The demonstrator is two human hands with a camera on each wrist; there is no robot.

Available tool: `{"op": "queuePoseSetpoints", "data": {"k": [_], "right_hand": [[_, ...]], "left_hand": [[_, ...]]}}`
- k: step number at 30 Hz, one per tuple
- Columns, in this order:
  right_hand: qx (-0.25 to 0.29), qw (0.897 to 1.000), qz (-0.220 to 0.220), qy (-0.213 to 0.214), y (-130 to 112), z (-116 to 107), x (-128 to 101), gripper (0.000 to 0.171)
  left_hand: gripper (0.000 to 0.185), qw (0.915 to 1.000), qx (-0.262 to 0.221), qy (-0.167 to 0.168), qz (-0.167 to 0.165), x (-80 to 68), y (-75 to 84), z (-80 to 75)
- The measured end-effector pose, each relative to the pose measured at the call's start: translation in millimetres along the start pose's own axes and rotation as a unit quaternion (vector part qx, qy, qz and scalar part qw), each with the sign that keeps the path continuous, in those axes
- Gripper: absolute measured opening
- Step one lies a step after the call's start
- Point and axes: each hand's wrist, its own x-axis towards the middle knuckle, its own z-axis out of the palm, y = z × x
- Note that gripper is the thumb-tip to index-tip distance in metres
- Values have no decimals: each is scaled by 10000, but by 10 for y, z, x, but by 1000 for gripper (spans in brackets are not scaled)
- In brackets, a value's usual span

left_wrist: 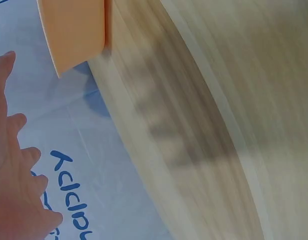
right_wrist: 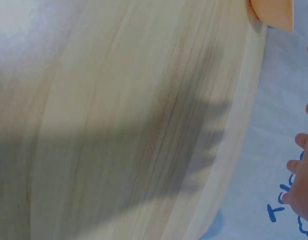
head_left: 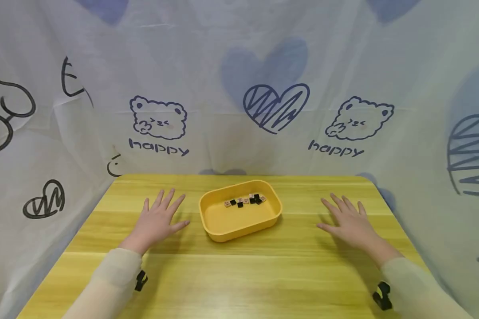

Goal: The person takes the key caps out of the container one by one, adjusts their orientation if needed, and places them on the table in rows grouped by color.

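A yellow rectangular tray (head_left: 239, 230) with rounded corners sits at the middle of the table. Inside it, along the far side, lie several small black and pale pinkish cubes (head_left: 246, 200). My left hand (head_left: 158, 223) is to the left of the tray, palm down, fingers spread, holding nothing. To the tray's right my right hand (head_left: 350, 223) has its fingers spread too, with nothing in it. Both hands cast shadows on the tabletop. In the left wrist view the tray's wall (left_wrist: 76, 35) shows at the top; the right wrist view catches only a corner of it.
The wooden table (head_left: 239, 283) has a yellowish grain, and its far edge meets a hanging white cloth (head_left: 215, 115) printed with hearts, bears and the word "happy". Black bands (head_left: 141, 280) with yellow parts show at both wrists, below light sleeves (head_left: 107, 283).
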Motion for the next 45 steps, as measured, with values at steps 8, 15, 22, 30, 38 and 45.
{"op": "queuePoseSetpoints", "data": {"k": [8,15,22,30,38,45], "right_hand": [[53,9997,24,-227,-86,9,85,84],[108,9996,62,-256,-139,17,117,85],[433,9990,0,-145,-249,74,235,83],[866,9961,-129,-79,-501,53,425,78],[991,9941,-448,28,-742,98,599,73],[1273,9897,-649,-32,-911,97,744,68]], "left_hand": [[79,9999,-101,-71,-26,15,14,31],[80,9999,-146,-62,0,45,59,58],[80,9999,-139,-17,25,113,127,77],[76,9988,-491,29,-35,224,259,84],[72,9916,-1261,-284,45,333,357,158],[69,9872,-1535,-436,66,386,375,249]]}}
